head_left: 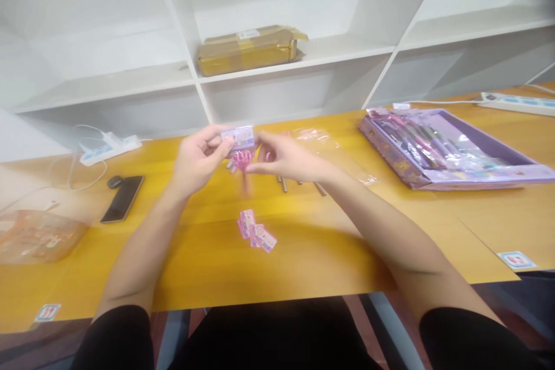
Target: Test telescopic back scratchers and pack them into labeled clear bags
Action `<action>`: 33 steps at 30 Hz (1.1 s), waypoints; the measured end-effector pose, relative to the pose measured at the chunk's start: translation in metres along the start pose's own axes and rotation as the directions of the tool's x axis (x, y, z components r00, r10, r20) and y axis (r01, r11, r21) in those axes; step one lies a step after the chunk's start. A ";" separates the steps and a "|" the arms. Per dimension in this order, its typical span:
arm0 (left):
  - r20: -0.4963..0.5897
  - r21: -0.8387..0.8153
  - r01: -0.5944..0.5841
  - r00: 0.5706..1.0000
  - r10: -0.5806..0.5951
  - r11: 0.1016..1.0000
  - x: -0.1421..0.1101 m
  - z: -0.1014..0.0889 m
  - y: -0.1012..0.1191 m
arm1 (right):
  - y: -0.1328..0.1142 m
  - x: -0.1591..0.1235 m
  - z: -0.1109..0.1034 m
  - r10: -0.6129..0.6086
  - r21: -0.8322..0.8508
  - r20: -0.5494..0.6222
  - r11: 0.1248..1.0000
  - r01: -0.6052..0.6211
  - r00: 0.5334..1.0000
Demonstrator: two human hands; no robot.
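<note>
My left hand [202, 153] pinches a small printed lilac card [238, 137] between thumb and fingers, above the table. Just below the card hangs a pink claw-shaped piece [241, 161], blurred, with a thin pink part pointing down. My right hand [284, 156] closes on this piece from the right, thumb at its side; the exact grip is blurred. Several small pink printed cards [260, 236] lie overlapping on the table nearer to me. Behind my right hand, slim metal rods [284, 184] with pink ends are partly hidden.
Clear plastic wrapping [318, 140] lies behind the rods. A purple box [416, 179] with wrapped items stands at right. On the left are a phone [124, 199], a power strip [110, 150] and an orange-printed plastic bag [41, 236]. A wrapped parcel [249, 53] sits on the shelf.
</note>
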State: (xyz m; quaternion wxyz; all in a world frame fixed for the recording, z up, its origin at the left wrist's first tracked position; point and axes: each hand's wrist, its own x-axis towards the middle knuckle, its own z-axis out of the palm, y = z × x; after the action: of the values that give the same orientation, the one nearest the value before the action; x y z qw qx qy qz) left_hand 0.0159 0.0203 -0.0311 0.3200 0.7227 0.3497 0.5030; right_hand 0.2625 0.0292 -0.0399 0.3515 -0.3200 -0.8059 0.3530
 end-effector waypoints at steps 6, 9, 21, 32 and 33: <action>-0.129 -0.037 -0.013 0.992 0.008 0.999 0.004 0.000 -0.003 | 0.008 0.008 0.011 0.150 -0.130 0.304 0.985 -0.115 0.941; -0.136 -0.072 0.009 0.990 -0.019 0.997 0.007 -0.001 -0.007 | 0.017 0.011 0.008 0.128 -0.119 0.313 0.988 -0.095 0.941; -0.174 -0.090 -0.003 0.985 -0.013 0.996 0.010 -0.002 -0.010 | 0.036 0.019 -0.005 -0.033 -0.230 0.297 0.968 0.105 0.954; -0.061 -0.156 0.114 0.990 -0.125 0.981 0.015 -0.012 -0.005 | 0.047 -0.036 -0.175 0.051 -0.555 -0.632 0.667 -0.498 0.773; -0.058 -0.151 0.121 0.990 -0.131 0.981 0.015 -0.011 -0.006 | 0.051 -0.048 -0.192 0.038 -0.553 -0.718 0.576 -0.602 0.695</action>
State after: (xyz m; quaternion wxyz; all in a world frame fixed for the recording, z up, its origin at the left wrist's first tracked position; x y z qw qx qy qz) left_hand 0.0077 0.0370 -0.0254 0.3916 0.6562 0.3671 0.5303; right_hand 0.4544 0.0865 0.0000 0.3586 -0.6857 -0.6275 -0.0863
